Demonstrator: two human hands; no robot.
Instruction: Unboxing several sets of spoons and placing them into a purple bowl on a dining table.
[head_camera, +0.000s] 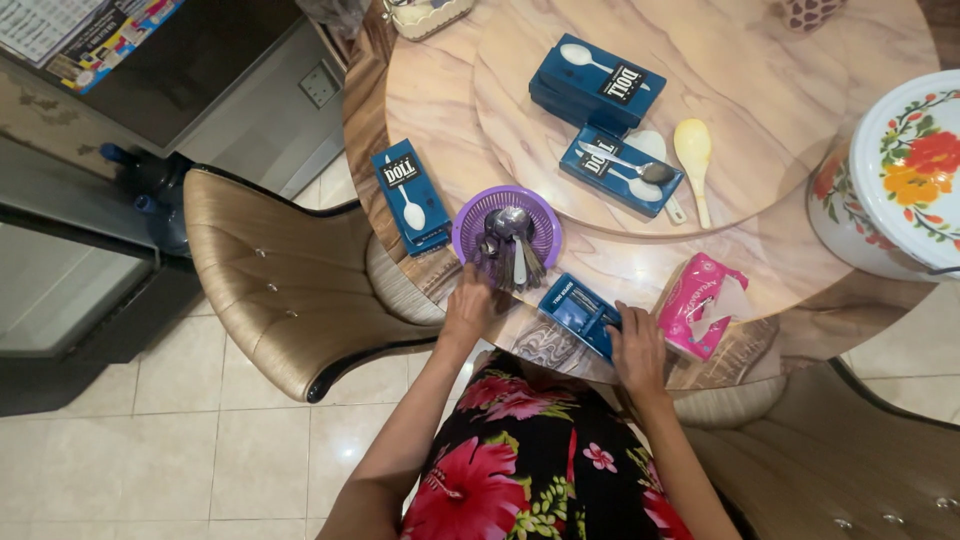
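I look down from a head camera at a round marble-patterned table. My left hand reaches up to the near rim of a purple plastic basket that holds a bunch of metal spoons. The spoons stand with bowls toward the far side and handles fanning toward me, so their long axis runs roughly near to far, straight on from my left fingers. The left hand is the nearer one to them. Its fingers curl over the handles at the near rim; I cannot tell whether they pinch a spoon or only touch the bunch.

My right hand lies just to the right, fingers flat and closed down on the near edge of an open blue box, steadying it. The box sits between the basket and a pink tissue pack. Three more blue spoon boxes lie farther off.
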